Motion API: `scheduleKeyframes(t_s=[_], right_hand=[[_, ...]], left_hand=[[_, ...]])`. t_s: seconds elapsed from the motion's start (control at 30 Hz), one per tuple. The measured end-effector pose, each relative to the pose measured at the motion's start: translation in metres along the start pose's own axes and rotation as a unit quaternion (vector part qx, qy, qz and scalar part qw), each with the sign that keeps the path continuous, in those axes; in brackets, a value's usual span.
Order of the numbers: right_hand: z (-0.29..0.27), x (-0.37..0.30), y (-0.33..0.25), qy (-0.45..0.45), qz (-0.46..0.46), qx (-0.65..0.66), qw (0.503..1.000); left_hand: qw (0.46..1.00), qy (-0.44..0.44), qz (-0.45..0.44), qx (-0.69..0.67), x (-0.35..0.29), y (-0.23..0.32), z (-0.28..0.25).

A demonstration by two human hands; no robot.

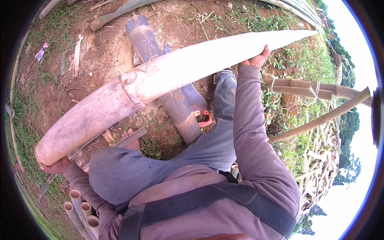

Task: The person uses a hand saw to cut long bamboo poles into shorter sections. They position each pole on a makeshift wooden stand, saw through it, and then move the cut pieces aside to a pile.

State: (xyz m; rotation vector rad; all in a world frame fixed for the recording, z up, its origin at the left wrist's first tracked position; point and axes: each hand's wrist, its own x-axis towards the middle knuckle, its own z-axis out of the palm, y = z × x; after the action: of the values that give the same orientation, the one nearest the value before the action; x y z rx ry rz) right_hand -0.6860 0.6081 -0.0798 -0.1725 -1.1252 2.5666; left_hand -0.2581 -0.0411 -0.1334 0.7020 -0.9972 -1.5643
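Observation:
A thick, pale bamboo pole stretches across the view over my legs, with a raised node ring near its middle and a bright, tapering right part. My left hand is closed around its near left end, the fingers partly hidden beneath it. My right hand grips its lower edge toward the right tip, thumb up along the side. Beneath the pole, a dark bamboo log lies on the ground. Beside that log is a handsaw with an orange handle and a bluish blade, partly covered by the pole.
Several cut bamboo tubes stand at the lower left. Tied bamboo rails and a slanting pole are on the right, near a heap of bamboo offcuts. Another bamboo length lies at the far side. A bare foot rests beside a flat strip.

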Motion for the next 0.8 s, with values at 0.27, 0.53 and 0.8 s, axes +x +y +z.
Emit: scheduleKeyframes(t_s=[0.27, 0.53, 0.8], right_hand=[[0.117, -0.183, 0.034, -0.049, 0.146, 0.141, 0.978], [0.1, -0.304, 0.068, -0.392, 0.492, 0.058, 0.775], [0.008, -0.052, 0.014, 0.005, 0.156, 0.067, 0.986]], left_hand=[[0.912, -0.213, -0.298, -0.183, -0.118, -0.043, -0.044], [0.983, -0.099, -0.016, -0.156, -0.083, 0.03, 0.088], [0.979, 0.053, -0.063, -0.185, -0.055, -0.006, -0.009]])
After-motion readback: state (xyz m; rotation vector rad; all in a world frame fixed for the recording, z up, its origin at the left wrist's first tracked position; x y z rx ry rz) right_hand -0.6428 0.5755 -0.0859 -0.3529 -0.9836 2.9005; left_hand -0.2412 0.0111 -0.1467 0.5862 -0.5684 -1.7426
